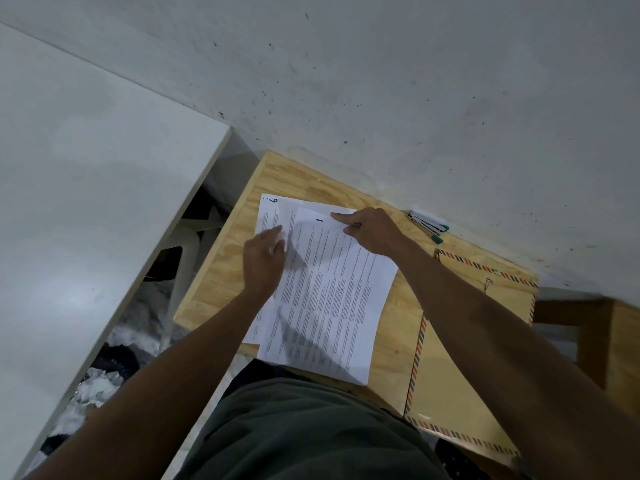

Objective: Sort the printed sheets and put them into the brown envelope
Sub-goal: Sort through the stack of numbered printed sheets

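Note:
A stack of printed sheets [329,292] lies on the small wooden table [214,271]. The top sheet bears a handwritten "1"; a lower sheet sticks out at the far left corner and shows a "6". My left hand [263,263] rests on the left side of the stack, with its fingertips on the paper. My right hand [370,230] presses its extended index finger on the far edge of the top sheet. The brown envelope [446,386], with a red and blue striped border, lies flat to the right, partly under my right forearm.
A stapler [427,226] lies at the table's far edge against the grey wall. A white board [86,202] stands to the left, with crumpled bags and clutter on the floor beside it. A wooden piece of furniture [620,341] is at the right.

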